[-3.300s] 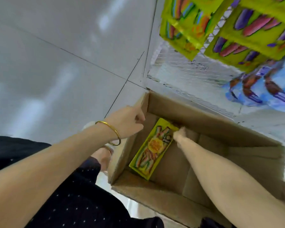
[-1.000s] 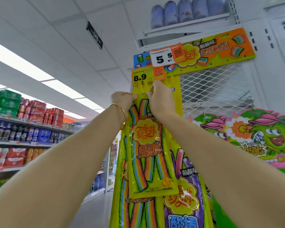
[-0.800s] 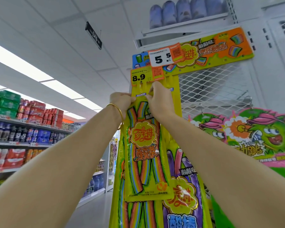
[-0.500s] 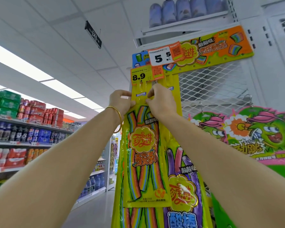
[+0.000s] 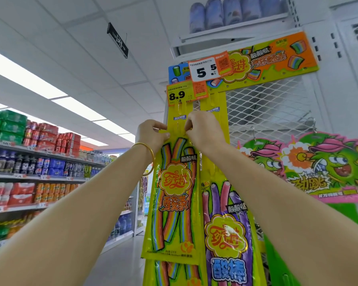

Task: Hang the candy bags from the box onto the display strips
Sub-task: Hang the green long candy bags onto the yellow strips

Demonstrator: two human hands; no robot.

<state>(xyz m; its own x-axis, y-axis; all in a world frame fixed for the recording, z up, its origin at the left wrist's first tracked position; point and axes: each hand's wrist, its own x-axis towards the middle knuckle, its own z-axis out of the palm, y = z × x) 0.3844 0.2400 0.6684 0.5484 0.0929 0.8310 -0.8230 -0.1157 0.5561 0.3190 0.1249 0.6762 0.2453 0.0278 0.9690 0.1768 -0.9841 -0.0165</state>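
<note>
The yellow candy bag (image 5: 175, 199) with rainbow strips printed on it hangs flat against the left display strip (image 5: 179, 117), near the centre of the view. Its top edge is held up by both hands. The left hand (image 5: 152, 134) pinches the top left corner of the bag, with the fingers curled on it. The right hand (image 5: 203, 131) pinches the top right corner in the same way, with the fingertips bent toward the strip. If the bag already sits on a hook of the strip, I cannot tell, because the fingers cover that place.

A gold bangle (image 5: 148, 156) is on the left wrist. Below the held bag, at 6 o'clock from it, another rainbow bag (image 5: 174, 274) hangs on the same strip. At 4 o'clock hangs a purple candy bag (image 5: 227, 234) on the right display strip (image 5: 214, 112), just beside the first one.

At 12 o'clock from the hands there is an orange price tag (image 5: 185, 93) reading 8.9, and above it a white price tag (image 5: 207, 69) reading 5.5. The yellow and orange header card (image 5: 277, 58) goes to 1 o'clock. Behind it is a white mesh panel (image 5: 267, 108). At 3 o'clock hangs a green cartoon sign (image 5: 329, 164). At 9 o'clock stand shelves with drinks (image 5: 39, 157), well apart from the strips.
</note>
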